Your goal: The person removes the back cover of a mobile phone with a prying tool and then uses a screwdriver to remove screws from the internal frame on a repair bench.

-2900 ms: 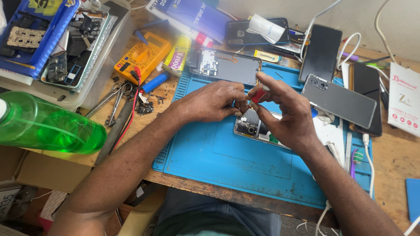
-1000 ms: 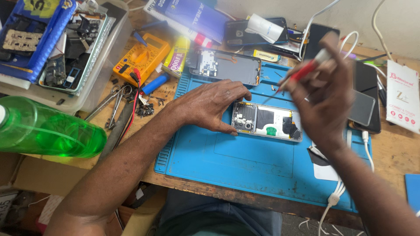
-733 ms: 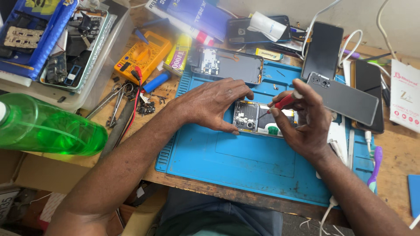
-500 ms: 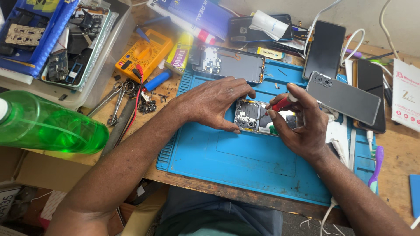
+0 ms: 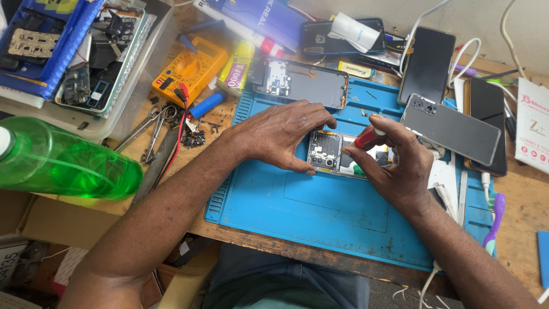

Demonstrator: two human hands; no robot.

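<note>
Two hands are at work over a blue mat (image 5: 320,212), the largest thing on the desk, which is spread across the middle. At about nine o'clock from the mat a green bottle (image 5: 63,157) is laid on its side; at eleven o'clock a yellow meter (image 5: 189,68) is seen, and at one o'clock a grey back cover (image 5: 452,129) is propped over other handsets.

Near the mat's centre, toward twelve o'clock, the opened phone (image 5: 331,151) is laid flat, its boards and cells bared. It is pinned by the left hand (image 5: 280,137), whose fingers are arched over its left end, with thumb and fingertips pressed at the edges. The red-handled screwdriver (image 5: 366,139) is pinched in the right hand (image 5: 394,163), its tip brought down to the phone's innards from three o'clock.

The phone is judged light, stiff and fragile: it is best gripped by the rim of the frame, never by the exposed boards or ribbon cables. The screwdriver is judged slim and light, best rolled between fingertips. Any screws are too small to be made out.
</note>
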